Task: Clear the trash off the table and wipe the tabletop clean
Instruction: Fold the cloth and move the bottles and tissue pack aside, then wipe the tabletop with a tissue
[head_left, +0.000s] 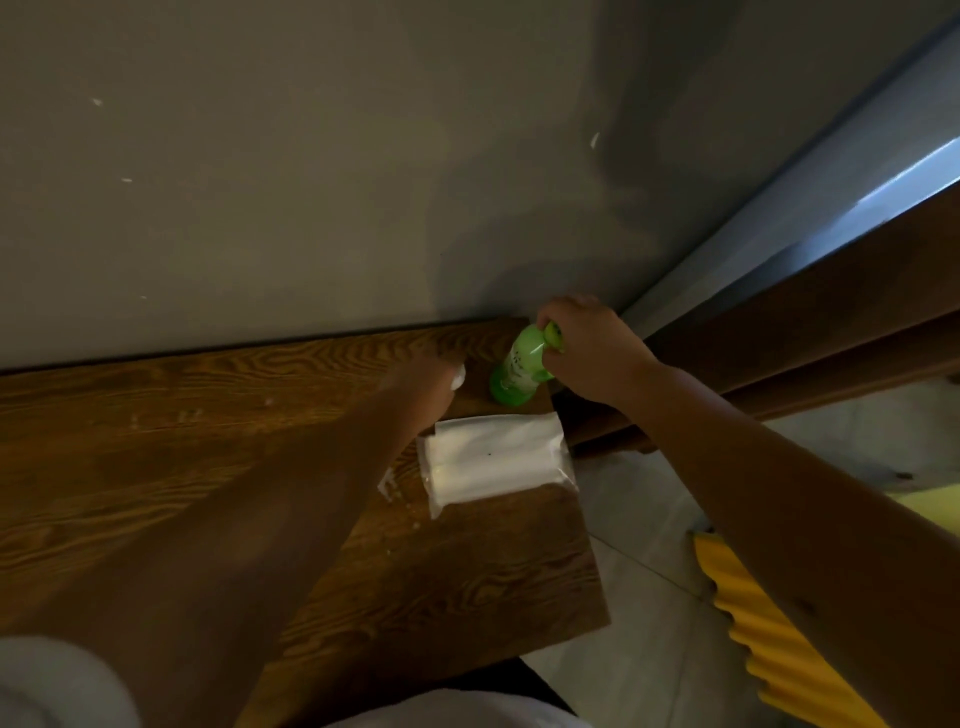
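Note:
A green spray bottle (514, 371) stands at the far right corner of the dark wooden table (156, 441), by the grey wall. My right hand (592, 353) is wrapped around its top. My left hand (426, 387) is just left of the bottle, low over the tabletop, closed on a small white wad (458, 376) that looks like tissue. A white pack of wipes (493, 460) lies flat on the table just in front of the bottle. Small white specks (387, 488) dot the wood near my left forearm.
The table's right edge (587, 519) drops to a pale tiled floor (639, 519). A yellow ribbed object (763, 634) sits on the floor at the lower right. A dark wooden ledge (779, 353) runs along the right beyond the table corner.

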